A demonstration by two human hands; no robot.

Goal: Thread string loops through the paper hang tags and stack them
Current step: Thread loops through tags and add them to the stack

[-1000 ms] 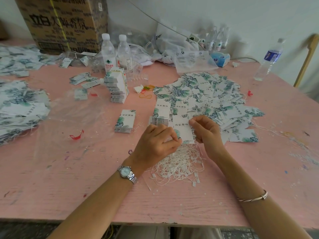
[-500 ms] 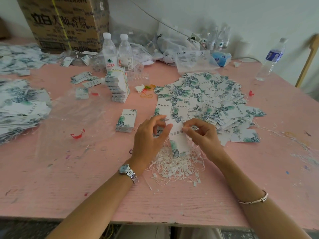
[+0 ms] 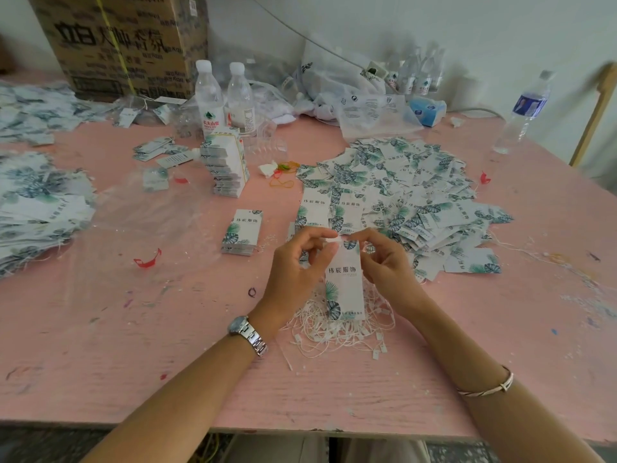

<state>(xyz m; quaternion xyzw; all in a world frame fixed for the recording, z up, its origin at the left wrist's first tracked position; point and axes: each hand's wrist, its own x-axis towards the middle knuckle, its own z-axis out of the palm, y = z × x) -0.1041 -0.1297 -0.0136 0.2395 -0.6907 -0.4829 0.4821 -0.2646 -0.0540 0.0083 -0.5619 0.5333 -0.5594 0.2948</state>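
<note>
A pink wooden worktop (image 3: 117, 362) is covered on its right by a loose heap of white, leaf-printed paper hang tags (image 3: 417, 188). A tangle of white string loops (image 3: 334, 332) lies nearer. Above it, one upright hang tag (image 3: 345, 285) is pinched at its top by the left hand (image 3: 293, 272) and right hand (image 3: 387, 265).

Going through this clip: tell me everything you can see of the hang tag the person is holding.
The hang tag is a tall white paper card with dark printed characters across its middle and green leaf prints at its top and lower left. It is held upright with the printed face toward the camera. Its lower end hangs in front of the pile of string loops. The left hand and right hand pinch its top end, where a bit of white string shows. Its hole is hidden.
</note>
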